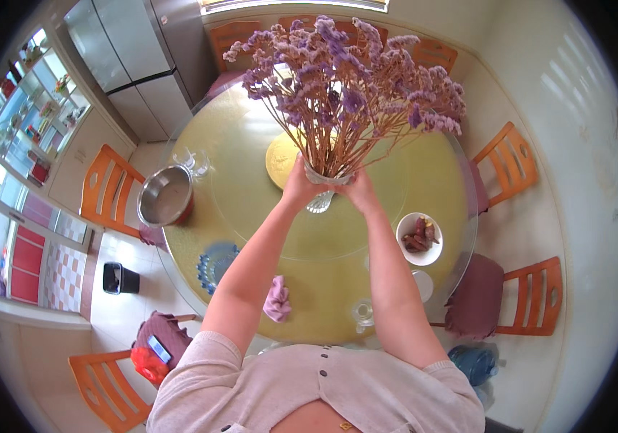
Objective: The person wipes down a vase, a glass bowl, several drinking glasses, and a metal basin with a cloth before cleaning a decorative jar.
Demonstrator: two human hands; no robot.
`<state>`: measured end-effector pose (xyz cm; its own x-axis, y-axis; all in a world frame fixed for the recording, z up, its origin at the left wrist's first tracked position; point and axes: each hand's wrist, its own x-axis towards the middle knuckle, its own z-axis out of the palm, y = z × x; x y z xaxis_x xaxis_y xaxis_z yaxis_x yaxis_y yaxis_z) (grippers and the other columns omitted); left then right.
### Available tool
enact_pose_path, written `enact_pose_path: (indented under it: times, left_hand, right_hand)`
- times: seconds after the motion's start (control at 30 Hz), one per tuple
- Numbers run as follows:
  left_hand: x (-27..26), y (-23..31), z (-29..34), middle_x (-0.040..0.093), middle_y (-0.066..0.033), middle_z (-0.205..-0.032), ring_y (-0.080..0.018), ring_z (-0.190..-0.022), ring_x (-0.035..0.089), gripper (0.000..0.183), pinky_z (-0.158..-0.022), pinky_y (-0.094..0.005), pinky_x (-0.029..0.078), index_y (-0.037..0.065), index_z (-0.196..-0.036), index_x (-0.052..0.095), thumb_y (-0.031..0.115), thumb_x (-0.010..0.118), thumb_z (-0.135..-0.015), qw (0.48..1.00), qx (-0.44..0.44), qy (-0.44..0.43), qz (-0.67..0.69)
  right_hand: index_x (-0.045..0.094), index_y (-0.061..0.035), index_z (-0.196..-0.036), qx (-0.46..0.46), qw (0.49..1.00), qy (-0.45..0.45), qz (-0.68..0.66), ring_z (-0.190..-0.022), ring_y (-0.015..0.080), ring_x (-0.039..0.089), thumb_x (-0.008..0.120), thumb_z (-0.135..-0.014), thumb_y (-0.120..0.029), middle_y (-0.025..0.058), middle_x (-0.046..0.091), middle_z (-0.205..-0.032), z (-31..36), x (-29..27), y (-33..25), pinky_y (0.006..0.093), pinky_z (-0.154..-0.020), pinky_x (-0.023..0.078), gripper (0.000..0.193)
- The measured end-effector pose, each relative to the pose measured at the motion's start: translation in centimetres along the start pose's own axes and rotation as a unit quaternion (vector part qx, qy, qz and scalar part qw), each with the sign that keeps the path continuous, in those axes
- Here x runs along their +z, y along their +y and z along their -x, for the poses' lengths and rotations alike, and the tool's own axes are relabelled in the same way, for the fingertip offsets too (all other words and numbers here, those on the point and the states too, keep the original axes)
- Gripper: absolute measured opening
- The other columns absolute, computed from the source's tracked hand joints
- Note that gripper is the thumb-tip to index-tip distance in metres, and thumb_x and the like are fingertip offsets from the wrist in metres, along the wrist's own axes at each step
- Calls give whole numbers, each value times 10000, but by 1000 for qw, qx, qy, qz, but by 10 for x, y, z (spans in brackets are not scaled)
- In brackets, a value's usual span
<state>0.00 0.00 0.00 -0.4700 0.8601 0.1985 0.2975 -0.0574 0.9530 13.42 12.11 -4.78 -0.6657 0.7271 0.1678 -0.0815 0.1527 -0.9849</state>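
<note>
Both my arms stretch out over the round glass-topped table [323, 289]. My left hand [299, 186] and my right hand [359, 193] are closed round the two sides of a clear glass vase [319, 203]. A large bunch of dried purple flowers [352, 90] on thin brown stems fans out from it. Below my hands the vase's ribbed foot shows; I cannot tell whether it touches the glass. Just behind my left hand lies a round yellow disc [281, 160] at the table's middle, partly hidden by the stems and hand.
A steel basin [165, 195] stands at the table's left edge, near clear glassware [195, 164]. A blue glass dish [215, 265] and pink cloth [277, 299] lie near my left arm. Right are a white bowl [430, 252] of sweet potatoes and a small glass [363, 315]. Orange chairs [514, 162] surround the table.
</note>
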Motion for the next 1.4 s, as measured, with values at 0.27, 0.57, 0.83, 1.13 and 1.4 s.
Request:
enact_pose_path:
  times: [0.27,0.57,0.83,1.13,1.4]
  left_hand:
    - [-35,-39,-51,571,-83,-1215,-231,-1088,587,850,-891,-360,505,63,-1306,404,99,871,-596,1000,13,2,10]
    - [-33,-110,-119,556,-116,-1217,-248,-1138,536,862,-959,-365,440,45,-1304,378,80,867,-595,992,22,93,85]
    - [-36,-119,-163,497,-73,-1256,-248,-1206,482,893,-933,-369,485,68,-1366,294,-58,802,-642,995,22,89,48]
    - [15,-109,-145,449,-179,-1330,-299,-1216,486,748,-991,-398,410,4,-1380,295,-22,672,-734,993,-38,108,26]
    - [-47,-275,-233,516,-45,-1248,-212,-1138,492,388,-1000,-345,367,120,-1268,487,341,429,-954,891,-19,198,407]
  right_hand:
    - [362,-91,-1375,2,999,35,14,-1240,216,473,832,-651,-84,60,499,-1318,-49,38,1,355,-1013,425,863]
    - [428,-77,-1300,24,1000,10,13,-1159,196,504,792,-624,-48,67,537,-1232,-131,56,4,325,-1003,387,768]
    - [449,-60,-1289,1,1000,2,28,-1144,198,519,782,-665,-78,70,569,-1222,-198,40,43,326,-997,385,707]
    - [542,-31,-1220,9,983,178,30,-938,124,594,594,-842,-46,58,645,-1058,-209,-20,99,270,-785,478,382]
    - [534,-88,-1061,97,971,204,-82,-1020,141,552,494,-964,-339,23,581,-1087,-190,62,66,312,-834,463,272]
